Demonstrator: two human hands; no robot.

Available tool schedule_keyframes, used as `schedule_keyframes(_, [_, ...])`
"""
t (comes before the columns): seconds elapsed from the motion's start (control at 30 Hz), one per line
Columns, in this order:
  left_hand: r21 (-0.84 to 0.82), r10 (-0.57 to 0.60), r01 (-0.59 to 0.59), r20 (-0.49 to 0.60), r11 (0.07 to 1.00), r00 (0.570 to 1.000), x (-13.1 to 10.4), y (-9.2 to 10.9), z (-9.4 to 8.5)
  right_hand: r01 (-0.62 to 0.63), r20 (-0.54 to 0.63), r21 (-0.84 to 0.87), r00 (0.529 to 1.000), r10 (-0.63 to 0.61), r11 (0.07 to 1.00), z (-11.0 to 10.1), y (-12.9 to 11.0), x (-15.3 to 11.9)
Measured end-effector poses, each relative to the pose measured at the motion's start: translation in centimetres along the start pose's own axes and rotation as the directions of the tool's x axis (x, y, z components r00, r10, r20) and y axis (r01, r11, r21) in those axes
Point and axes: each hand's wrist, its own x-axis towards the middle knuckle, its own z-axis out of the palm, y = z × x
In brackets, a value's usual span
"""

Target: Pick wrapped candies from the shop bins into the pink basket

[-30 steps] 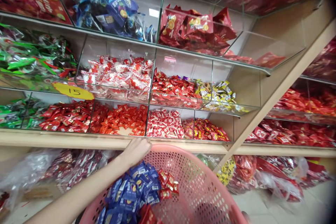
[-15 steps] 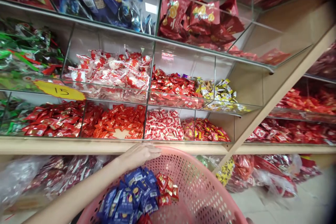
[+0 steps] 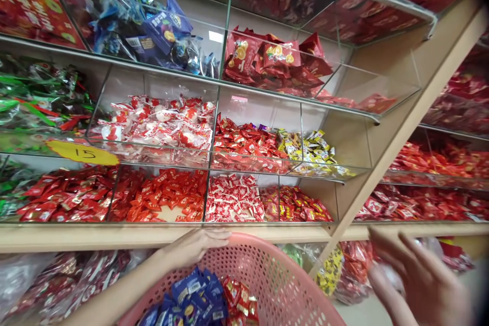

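Shelving [image 3: 349, 135] of pale wood and glass fills most of the view, its dividers parting rows of wrapped sweets. In front of its lowest ledge is a pink basket [image 3: 286, 288], its wall pierced with small holes and its near part cut off by the lower edge of the view. Plastic bags [image 3: 42, 282] lie under the ledge to the left.

The right hand [image 3: 416, 280], blurred by motion, is raised to the right of the basket and apart from it, its thumb and fingers spread. The left hand [image 3: 196, 244] rests at the basket's far rim, its fingers lying close together; whether they clamp the rim I cannot tell, as the thumb is hidden.

A yellow tag [image 3: 82, 153] marked 15 hangs at the front of the glass on the left. Red packs [image 3: 280, 53] with orange pictures sit in a compartment higher up. Inside the basket, blue packets [image 3: 194, 295] are heaped toward the left, with smaller red packets [image 3: 242, 298] just beside them. Smallest are the red-and-white sweets [image 3: 233, 198] in the bottom row.
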Motion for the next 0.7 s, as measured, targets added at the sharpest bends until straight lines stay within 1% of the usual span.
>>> schedule_keyframes(0.03, [-0.01,-0.004,0.004,-0.006,1.0,1.0,0.0,0.1,0.0,0.145,-0.005,0.022,0.989,-0.145,0.989,1.4,-1.6,2.7])
schedule_keyframes(0.07, [-0.014,-0.005,0.005,-0.011,1.0,1.0,0.1,0.2,0.0,0.28,-0.014,0.043,0.96,-0.279,0.959,3.1,-3.2,5.4])
schedule_keyframes(0.1, [-0.015,-0.006,0.005,-0.018,1.0,1.0,0.0,0.3,0.0,0.378,-0.007,0.046,0.926,-0.378,0.925,4.8,-4.7,7.9])
schedule_keyframes(0.13, [-0.014,-0.005,0.005,-0.022,1.0,1.0,0.0,0.3,0.0,0.432,0.055,0.028,0.9,-0.433,0.902,6.6,-6.1,10.2])
schedule_keyframes(0.17, [-0.012,-0.005,0.005,-0.022,1.0,1.0,0.0,0.3,-0.1,0.458,0.131,-0.002,0.882,-0.453,0.889,8.4,-7.2,12.1])
schedule_keyframes(0.2, [-0.008,-0.006,0.006,-0.023,1.0,1.0,0.0,0.3,-0.1,0.458,0.223,-0.049,0.871,-0.438,0.887,10.1,-8.1,13.8])
schedule_keyframes(0.27, [0.0,-0.013,0.013,-0.019,1.0,1.0,-0.1,0.2,-0.1,0.384,0.362,-0.159,0.88,-0.309,0.909,12.8,-8.8,16.1])
schedule_keyframes(0.33, [0.005,-0.023,0.023,-0.017,1.0,1.0,-0.1,0.1,-0.1,0.288,0.437,-0.223,0.883,-0.169,0.931,14.7,-8.8,17.4])
schedule_keyframes(0.37, [0.003,-0.024,0.025,-0.023,1.0,0.999,-0.1,0.0,0.0,0.251,0.46,-0.229,0.879,-0.123,0.94,15.3,-8.6,17.7])
schedule_keyframes(0.43, [-0.001,-0.019,0.019,-0.036,1.0,0.999,-0.1,0.0,0.1,0.217,0.5,-0.205,0.861,-0.089,0.954,16.1,-8.1,18.0])
schedule_keyframes(0.57, [0.017,-0.01,0.011,-0.044,1.0,0.999,-0.1,0.0,0.3,0.178,0.562,-0.1,0.822,-0.092,0.979,17.0,-7.2,18.0])
schedule_keyframes(0.63, [0.031,-0.006,0.008,-0.049,0.999,0.999,-0.1,0.1,0.3,0.127,0.551,-0.011,0.829,-0.1,0.992,17.4,-7.0,18.3])
schedule_keyframes(0.7, [0.04,-0.002,0.004,-0.053,0.999,0.999,-0.2,0.1,0.2,0.062,0.499,0.107,0.86,-0.107,0.992,17.3,-7.2,18.6])
